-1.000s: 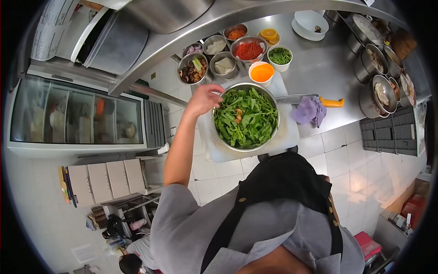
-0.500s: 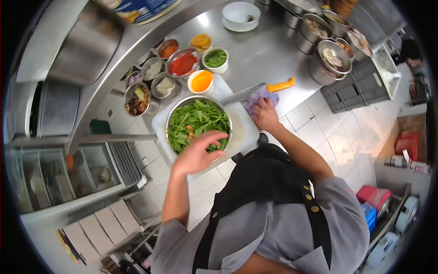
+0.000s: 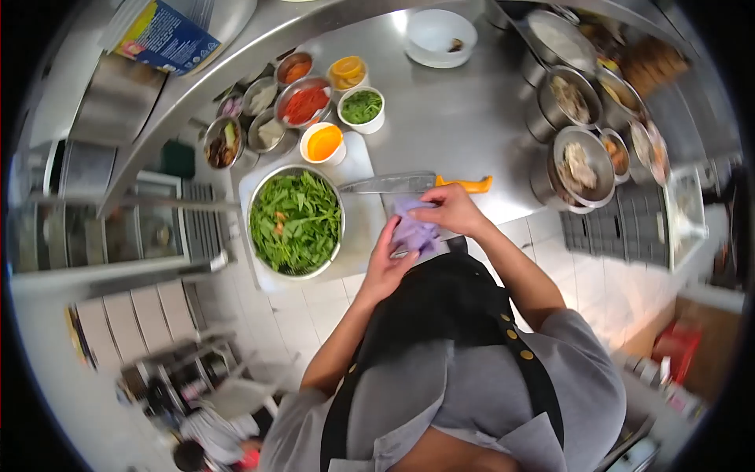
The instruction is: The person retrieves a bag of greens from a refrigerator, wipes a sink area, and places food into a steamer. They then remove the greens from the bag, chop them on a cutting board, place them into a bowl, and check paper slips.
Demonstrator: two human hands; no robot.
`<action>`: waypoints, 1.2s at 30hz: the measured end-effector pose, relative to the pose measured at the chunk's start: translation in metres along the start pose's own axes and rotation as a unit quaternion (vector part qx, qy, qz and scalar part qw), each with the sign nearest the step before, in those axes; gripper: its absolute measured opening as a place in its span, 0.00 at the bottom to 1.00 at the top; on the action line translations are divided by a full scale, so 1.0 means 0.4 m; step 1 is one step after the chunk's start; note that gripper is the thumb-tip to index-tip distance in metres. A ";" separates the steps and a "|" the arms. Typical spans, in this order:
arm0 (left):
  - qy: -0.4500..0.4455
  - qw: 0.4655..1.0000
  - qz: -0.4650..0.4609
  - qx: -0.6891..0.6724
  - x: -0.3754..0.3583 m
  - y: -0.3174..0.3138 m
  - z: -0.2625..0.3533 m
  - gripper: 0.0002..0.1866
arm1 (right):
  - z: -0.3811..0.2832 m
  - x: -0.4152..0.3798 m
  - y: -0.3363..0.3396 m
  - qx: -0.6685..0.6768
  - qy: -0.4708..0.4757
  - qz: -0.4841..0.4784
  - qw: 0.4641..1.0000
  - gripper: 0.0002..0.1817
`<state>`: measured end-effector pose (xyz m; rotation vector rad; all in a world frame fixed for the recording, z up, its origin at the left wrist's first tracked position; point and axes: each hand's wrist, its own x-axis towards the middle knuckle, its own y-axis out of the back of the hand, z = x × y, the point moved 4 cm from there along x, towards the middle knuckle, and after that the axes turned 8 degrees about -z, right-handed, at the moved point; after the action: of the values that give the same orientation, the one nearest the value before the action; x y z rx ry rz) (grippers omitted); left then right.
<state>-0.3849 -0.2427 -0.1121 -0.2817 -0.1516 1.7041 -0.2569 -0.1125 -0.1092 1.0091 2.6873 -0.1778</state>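
My left hand [image 3: 383, 266] touches the left side of a purple cloth [image 3: 417, 228], its fingers bent around the edge. On the cloth's upper right, my right hand [image 3: 454, 211] grips it between thumb and fingers. Just above the cloth lies a knife [image 3: 401, 184] with a yellow handle, its blade tip over the white cutting board [image 3: 362, 228]. A metal bowl [image 3: 341, 239] full of green leaves [image 3: 295, 220], with a few brown pieces among them, sits on the board to the left of my hands.
Small containers hold orange sauce [image 3: 324, 144], chopped greens [image 3: 362, 107] and red food [image 3: 305, 104] behind the board. A white bowl [image 3: 440, 39] stands at the back. Metal pots [image 3: 582, 169] crowd the right, near a grey crate [image 3: 621, 236]. Another person [image 3: 216, 436] is at lower left.
My left hand has moved from above the leaves to the cloth. The cloth is now lifted and gathered between both hands, nearer my body. The view has shifted.
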 end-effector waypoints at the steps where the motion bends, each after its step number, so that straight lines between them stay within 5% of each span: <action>1: -0.006 1.000 0.030 0.001 0.024 -0.013 -0.037 0.21 | 0.002 -0.017 0.063 -0.046 0.024 0.048 0.997 0.14; 3: 0.007 0.958 0.045 0.283 0.056 -0.042 -0.094 0.19 | 0.021 -0.049 0.201 -0.050 0.028 0.126 0.990 0.12; 6: 0.116 0.927 0.070 0.351 0.077 -0.075 -0.159 0.17 | 0.045 -0.066 0.350 -0.123 -0.011 0.275 0.953 0.14; 10: 0.159 0.909 -0.088 0.374 -0.010 -0.116 -0.246 0.16 | -0.021 -0.042 0.365 -0.235 0.078 0.257 0.934 0.15; 12: 0.134 0.963 -0.107 0.209 -0.164 -0.092 -0.311 0.17 | -0.046 -0.061 0.301 -0.259 0.088 0.202 0.940 0.14; 14: 0.302 0.950 -0.013 0.079 -0.319 -0.047 -0.301 0.16 | -0.017 -0.055 0.259 -0.274 0.053 0.143 0.950 0.15; 16: 0.345 0.934 0.072 -0.056 -0.370 0.051 -0.250 0.16 | 0.029 -0.008 0.198 -0.292 0.009 0.096 0.951 0.16; 17: 0.238 0.953 0.183 -0.047 -0.356 0.124 -0.283 0.16 | 0.039 0.009 0.140 -0.334 0.119 0.071 0.932 0.16; 18: 0.163 0.920 0.305 -0.185 -0.313 0.139 -0.190 0.17 | 0.065 0.020 0.081 -0.366 0.225 0.052 0.901 0.17; 20: -0.006 0.897 0.378 -0.230 -0.243 0.210 -0.085 0.18 | 0.235 0.056 -0.023 -0.481 0.273 -0.041 0.832 0.21; 22: -0.068 0.870 0.430 -0.232 -0.195 0.337 -0.093 0.17 | 0.252 0.018 -0.068 -0.501 0.245 -0.160 0.814 0.21; 23: -0.070 0.871 0.423 -0.240 -0.159 0.372 -0.119 0.17 | 0.223 0.000 -0.043 -0.509 0.242 -0.156 0.811 0.21; 25: 0.010 0.854 0.470 -0.222 -0.169 0.450 -0.152 0.18 | 0.152 -0.051 0.006 -0.443 0.063 -0.292 0.845 0.21; 27: -0.017 0.862 0.465 -0.200 -0.157 0.431 -0.138 0.14 | 0.081 -0.061 0.142 -0.411 0.083 -0.126 0.899 0.17; 28: 0.022 0.838 0.525 -0.150 -0.160 0.401 -0.093 0.11 | 0.000 -0.070 0.160 -0.256 -0.035 -0.088 0.962 0.14; 29: -0.013 0.832 0.525 -0.181 -0.137 0.460 -0.162 0.10 | 0.051 -0.005 0.232 -0.219 -0.028 -0.091 0.971 0.13; 30: -0.047 0.824 0.524 -0.211 -0.114 0.521 -0.231 0.10 | -0.025 0.000 0.200 -0.428 -0.025 -0.074 0.900 0.16; 32: -0.024 0.794 0.552 -0.255 -0.185 0.392 -0.035 0.11 | 0.138 0.106 0.166 -0.514 0.084 -0.104 0.848 0.19; 34: -0.039 0.811 0.538 -0.226 -0.223 0.472 -0.117 0.12 | 0.202 0.116 0.139 -0.629 0.148 -0.059 0.761 0.30; 36: -0.031 0.863 0.483 -0.142 -0.313 0.468 -0.073 0.14 | 0.217 0.126 0.138 -0.575 0.178 -0.069 0.796 0.31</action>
<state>-0.5390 -0.3966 -0.1766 -0.5885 -0.3515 2.6995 -0.2393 -0.0572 -0.2078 0.4281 2.3737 1.5520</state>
